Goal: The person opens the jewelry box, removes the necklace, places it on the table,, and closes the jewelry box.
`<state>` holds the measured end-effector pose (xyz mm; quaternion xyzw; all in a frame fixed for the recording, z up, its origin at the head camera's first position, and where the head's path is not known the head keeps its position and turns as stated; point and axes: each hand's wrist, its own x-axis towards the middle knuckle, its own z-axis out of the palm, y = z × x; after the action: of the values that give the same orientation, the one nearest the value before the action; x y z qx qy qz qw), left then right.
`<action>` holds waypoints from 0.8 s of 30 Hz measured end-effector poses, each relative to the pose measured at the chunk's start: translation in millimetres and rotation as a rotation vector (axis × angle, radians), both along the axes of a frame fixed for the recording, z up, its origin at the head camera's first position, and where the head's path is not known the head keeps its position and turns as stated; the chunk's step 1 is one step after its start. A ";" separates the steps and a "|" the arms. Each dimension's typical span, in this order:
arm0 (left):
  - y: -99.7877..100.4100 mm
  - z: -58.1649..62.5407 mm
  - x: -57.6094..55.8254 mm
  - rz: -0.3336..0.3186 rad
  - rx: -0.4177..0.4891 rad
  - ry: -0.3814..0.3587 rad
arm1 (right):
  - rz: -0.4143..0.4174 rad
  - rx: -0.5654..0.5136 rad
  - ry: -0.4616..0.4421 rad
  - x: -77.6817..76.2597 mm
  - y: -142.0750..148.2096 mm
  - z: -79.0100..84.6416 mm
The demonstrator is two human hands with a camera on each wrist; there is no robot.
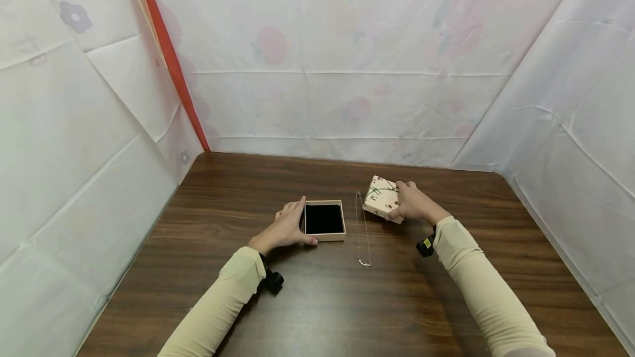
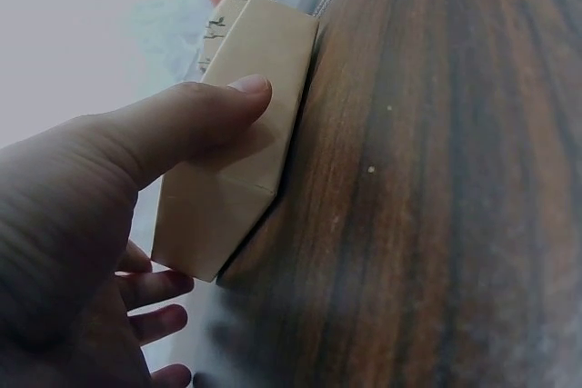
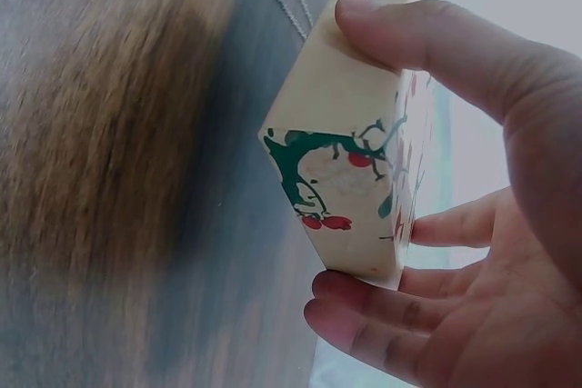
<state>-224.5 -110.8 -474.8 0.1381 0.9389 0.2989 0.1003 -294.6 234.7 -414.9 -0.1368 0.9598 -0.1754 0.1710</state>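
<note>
My left hand [image 1: 285, 227] holds the open base of a small jewelry box [image 1: 324, 238], its thumb along the front wall and its fingers at the left side. Black padding [image 1: 323, 219] lines that base, which rests on the table. To the right, my right hand [image 1: 416, 203] grips the box lid [image 1: 382, 194], cream with green stems and red berries. In the right wrist view the thumb presses one side wall of the lid [image 3: 332, 88], with fingers around the opposite side. The lid is tilted. Between base and lid lies a thin silver necklace [image 1: 364, 263], stretched lengthwise on the table.
A dark brown wood-grain table [image 1: 322, 302] carries everything. White patterned sheets [image 1: 317, 43] hang behind it and at both sides. An orange-red strip [image 1: 171, 59] runs down at the back left corner. A small black wrist camera [image 1: 425, 247] sits below the right wrist.
</note>
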 end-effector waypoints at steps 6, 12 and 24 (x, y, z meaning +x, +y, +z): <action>-0.6 -0.7 0.0 -0.001 -0.007 0.009 | 0.001 -0.008 0.010 0.2 -3.4 2.3; -1.1 -0.2 -0.1 0.001 -0.015 0.011 | -0.002 -0.035 0.017 1.5 -9.2 5.6; -2.3 0.9 0.2 0.001 -0.017 0.012 | 0.013 -0.090 0.009 3.0 -17.1 10.3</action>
<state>-224.3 -113.1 -473.9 0.1386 0.9421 0.2901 0.0957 -291.6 217.6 -404.6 -0.1512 0.9508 -0.2168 0.1616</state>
